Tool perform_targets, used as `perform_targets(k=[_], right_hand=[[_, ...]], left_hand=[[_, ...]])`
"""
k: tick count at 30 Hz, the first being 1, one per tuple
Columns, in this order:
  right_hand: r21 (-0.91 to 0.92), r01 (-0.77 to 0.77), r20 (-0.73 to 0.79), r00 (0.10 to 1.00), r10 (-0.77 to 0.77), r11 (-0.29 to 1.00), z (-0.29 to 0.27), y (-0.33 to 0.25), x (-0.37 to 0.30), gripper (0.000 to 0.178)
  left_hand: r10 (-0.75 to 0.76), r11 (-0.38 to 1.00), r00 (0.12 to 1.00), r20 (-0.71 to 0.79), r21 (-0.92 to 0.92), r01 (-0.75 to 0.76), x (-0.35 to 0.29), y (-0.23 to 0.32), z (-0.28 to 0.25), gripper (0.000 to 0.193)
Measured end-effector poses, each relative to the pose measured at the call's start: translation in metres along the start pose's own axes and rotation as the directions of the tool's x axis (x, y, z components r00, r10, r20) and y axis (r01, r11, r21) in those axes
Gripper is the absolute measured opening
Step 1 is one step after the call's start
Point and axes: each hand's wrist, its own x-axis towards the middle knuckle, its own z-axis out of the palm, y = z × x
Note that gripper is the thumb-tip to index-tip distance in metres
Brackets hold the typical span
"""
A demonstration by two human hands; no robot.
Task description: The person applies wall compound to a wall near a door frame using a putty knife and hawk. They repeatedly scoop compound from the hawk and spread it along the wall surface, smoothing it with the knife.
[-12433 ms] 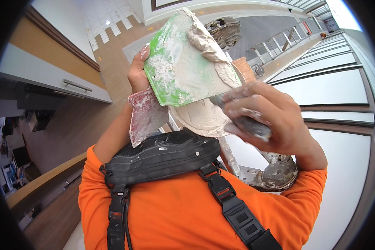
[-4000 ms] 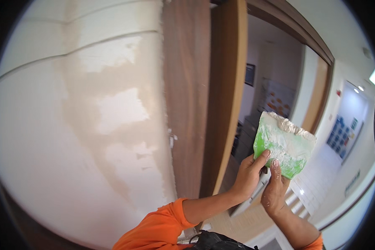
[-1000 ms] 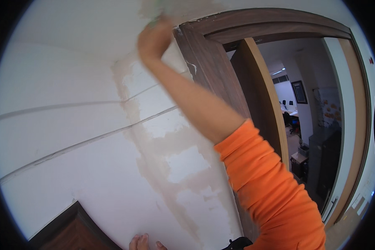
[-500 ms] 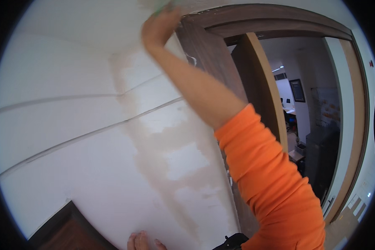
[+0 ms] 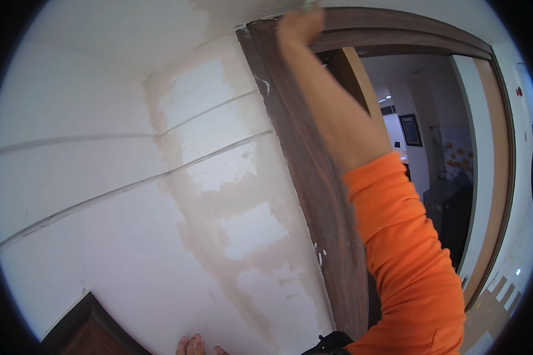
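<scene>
My right arm, in a pushed-up orange sleeve, reaches high across the brown wooden door frame [image 5: 266, 65]. At the top of that frame my right hand [image 5: 301, 26] is closed on a small pale green thing [image 5: 310, 5], cut off by the picture's upper edge, so its kind is unclear. The hand is close to where the frame meets the white wall above. Low in the view, the fingertips of my left hand [image 5: 196, 344] lie stretched out by the white wall [image 5: 100, 236]; the rest of that hand is out of sight.
Beige filler patches [image 5: 237, 201] and two grooves mark the wall left of the frame. A wooden door [image 5: 361, 77] stands ajar in the doorway. Beyond it are a room and a framed picture [image 5: 410, 130]. A dark brown wooden corner [image 5: 92, 319] shows at lower left.
My right hand has swept to the right along the top of the door frame, still with the pale green thing. My left hand stays low by the wall; the view has shifted slightly.
</scene>
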Motion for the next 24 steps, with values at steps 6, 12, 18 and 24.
perform_targets(k=[6, 12, 18, 24], right_hand=[[0.004, 0.283, 0.041, 0.958, -0.283, 0.959, 0.065, -0.024, -0.125, 0.058], [0.211, 0.321, 0.210, 0.908, -0.363, 0.923, 0.039, -0.028, -0.173, 0.049], [-0.008, 0.375, -0.217, 0.904, -0.368, 0.927, -0.008, 0.013, -0.007, 0.057], [-0.061, 0.406, 0.062, 0.913, -0.402, 0.912, 0.070, -0.019, -0.110, 0.064]], left_hand=[[-0.092, 0.995, 0.993, 0.070, -0.027, 0.094, -0.006, 0.002, -0.001, 0.034], [-0.080, 0.996, 0.996, 0.036, -0.041, 0.081, -0.008, 0.001, -0.007, 0.032], [-0.100, 0.994, 0.994, 0.033, -0.035, 0.101, -0.005, 0.004, -0.004, 0.032], [-0.137, 0.991, 0.988, 0.069, 0.003, 0.137, -0.002, 0.007, -0.006, 0.031]])
